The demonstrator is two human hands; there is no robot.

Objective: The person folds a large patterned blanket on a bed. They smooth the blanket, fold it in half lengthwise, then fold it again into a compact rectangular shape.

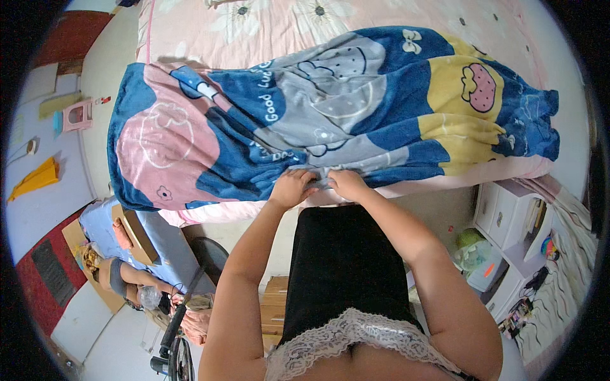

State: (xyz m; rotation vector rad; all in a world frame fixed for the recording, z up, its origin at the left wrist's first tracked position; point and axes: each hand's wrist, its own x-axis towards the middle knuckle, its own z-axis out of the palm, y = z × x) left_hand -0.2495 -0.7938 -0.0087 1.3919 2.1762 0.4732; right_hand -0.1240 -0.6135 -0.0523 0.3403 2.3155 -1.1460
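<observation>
A plush blanket (324, 109) in blue, grey, pink and yellow lies spread lengthwise across a bed, rumpled along its near side. It bears fruit, flower and bow prints and some writing. My left hand (291, 188) grips a bunched fold at the near edge, about mid-length. Close to its right, my right hand (350, 185) has hold of the same edge, fingers curled into the grey part. A narrow gap separates the two hands. Under the blanket shows a pale pink bed sheet (200, 28) with white flowers.
White drawers (500, 209) stand below at right, near a green round object in clear plastic (472, 247). A black fan (180, 355) is at lower left. Beyond it are a cardboard box (136, 233) and a pink stool (78, 115). Wooden drawers (274, 307) sit behind my left arm.
</observation>
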